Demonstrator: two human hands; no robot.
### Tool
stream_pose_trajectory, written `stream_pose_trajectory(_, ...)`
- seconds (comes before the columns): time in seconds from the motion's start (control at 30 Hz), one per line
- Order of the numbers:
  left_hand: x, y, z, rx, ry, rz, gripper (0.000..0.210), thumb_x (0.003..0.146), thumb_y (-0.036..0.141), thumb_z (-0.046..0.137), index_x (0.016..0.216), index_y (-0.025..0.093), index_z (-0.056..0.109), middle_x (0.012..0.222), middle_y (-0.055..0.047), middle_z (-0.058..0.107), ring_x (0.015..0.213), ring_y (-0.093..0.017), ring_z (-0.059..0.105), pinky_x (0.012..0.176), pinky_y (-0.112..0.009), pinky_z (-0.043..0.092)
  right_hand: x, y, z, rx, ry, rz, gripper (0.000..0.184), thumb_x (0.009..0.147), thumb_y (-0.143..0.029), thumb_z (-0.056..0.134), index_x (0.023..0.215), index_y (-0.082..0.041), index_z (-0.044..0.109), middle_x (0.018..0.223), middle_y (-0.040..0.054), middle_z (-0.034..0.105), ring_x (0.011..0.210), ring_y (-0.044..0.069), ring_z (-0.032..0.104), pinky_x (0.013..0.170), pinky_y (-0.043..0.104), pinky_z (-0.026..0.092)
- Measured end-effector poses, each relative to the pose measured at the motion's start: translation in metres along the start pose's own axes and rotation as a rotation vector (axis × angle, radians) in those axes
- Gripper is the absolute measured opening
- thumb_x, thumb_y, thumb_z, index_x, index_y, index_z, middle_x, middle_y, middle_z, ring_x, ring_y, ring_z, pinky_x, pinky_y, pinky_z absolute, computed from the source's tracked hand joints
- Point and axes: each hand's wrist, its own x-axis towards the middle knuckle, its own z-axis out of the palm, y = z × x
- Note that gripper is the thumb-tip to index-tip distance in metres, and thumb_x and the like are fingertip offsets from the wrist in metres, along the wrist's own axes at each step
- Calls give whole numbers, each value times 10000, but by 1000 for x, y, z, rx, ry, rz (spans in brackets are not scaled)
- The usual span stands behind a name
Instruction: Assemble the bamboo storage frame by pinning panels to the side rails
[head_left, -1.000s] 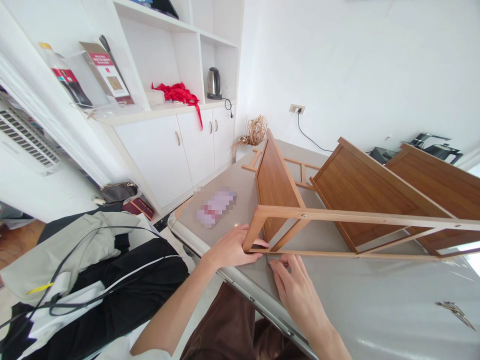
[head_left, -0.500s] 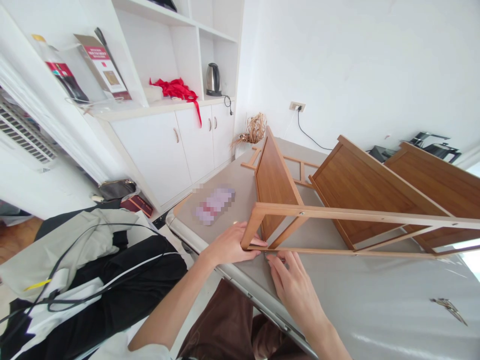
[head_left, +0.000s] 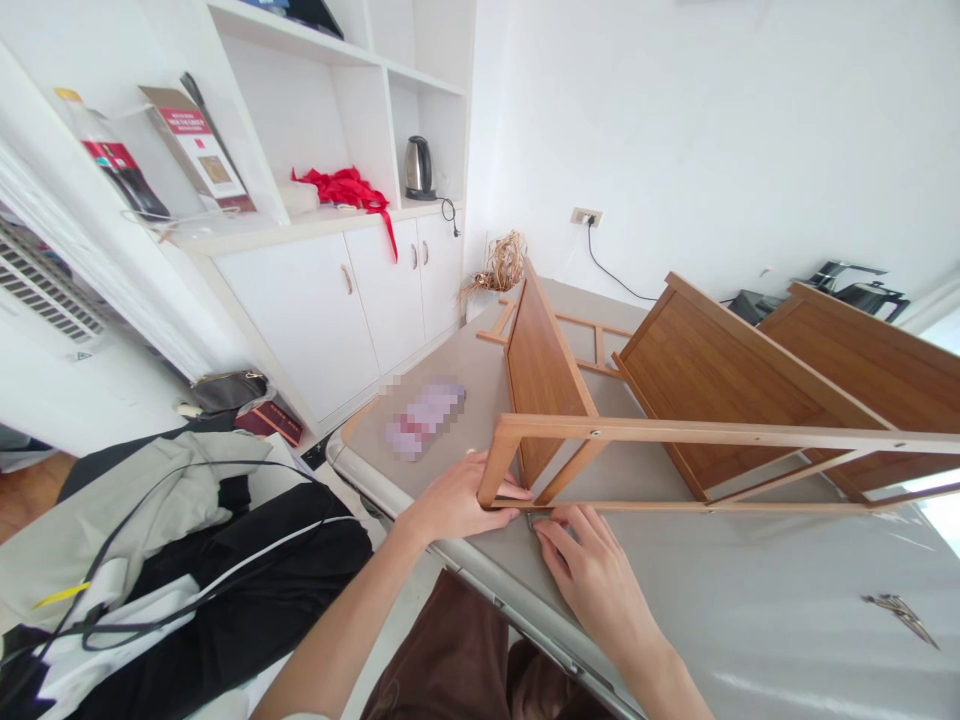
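Note:
A wooden shelf unit (head_left: 675, 430) lies on its side on the grey table, its panels standing up between slim rails. My left hand (head_left: 457, 500) is closed around the near left corner of its frame, with fingers reaching behind the end post. My right hand (head_left: 589, 555) is just to the right, low against the outer side of the bottom rail (head_left: 622, 505). Its fingers are pinched together by a tiny metal glint at the rail. Whatever they hold is too small and too covered to make out.
Several thin metal pieces, like screws (head_left: 904, 615), lie on the grey table (head_left: 780, 600) at the right. A blurred pale packet (head_left: 427, 420) rests near the left corner. Clothes and cables (head_left: 225, 540) are heaped at the left. Black appliances (head_left: 855, 290) stand behind the shelf unit.
The camera view has shifted slightly. My left hand keeps its hold on the frame corner, and my right hand stays at the bottom rail with its fingers slightly more curled.

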Motion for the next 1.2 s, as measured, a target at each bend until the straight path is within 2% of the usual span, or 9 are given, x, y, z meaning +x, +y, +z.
stream_pose_trajectory(0.23, 1, 1, -2, -9, -18, -2, 254, 903, 319, 679, 1146, 325, 753, 1100, 17, 758, 1106, -200, 628, 1031, -353, 453, -1, 3, 1, 100, -50, 65, 146, 1009, -192, 508, 1000, -222, 650, 958, 54, 594, 900, 204, 546, 813, 355, 463)
stream_pose_trajectory(0.43, 0, -3, 2, -10, -14, -33, 273, 893, 348, 698, 1161, 345, 752, 1088, 10, 746, 1088, -205, 615, 1012, -351, 457, -4, -1, -4, 93, -75, 32, 164, 1019, -162, 462, 988, -209, 616, 978, 56, 610, 915, 210, 546, 806, 362, 442)
stream_pose_trajectory(0.93, 3, 6, -3, 1, -41, -53, 253, 903, 327, 674, 1140, 345, 760, 1086, -8, 720, 1046, -200, 635, 994, -351, 476, -3, -3, 1, 15, -20, 38, 184, 974, -105, 499, 948, -200, 654, 906, 57, 560, 851, 201, 519, 752, 319, 437)
stream_pose_trajectory(1.1, 0, 7, -4, -115, 19, -96, 273, 825, 296, 743, 1097, 304, 724, 1217, -32, 627, 1141, -210, 604, 1050, -356, 458, -3, -5, 1, -17, -17, 38, 183, 971, -104, 504, 918, -198, 652, 900, 56, 561, 854, 201, 514, 747, 311, 413)
stream_pose_trajectory(1.2, -1, 8, -6, -215, 61, -140, 424, 739, 291, 804, 1118, 250, 619, 1253, -57, 603, 1151, -228, 598, 1038, -371, 476, -3, -5, 2, -25, -21, 43, 185, 974, -107, 501, 910, -199, 648, 902, 53, 559, 854, 200, 508, 741, 313, 391)
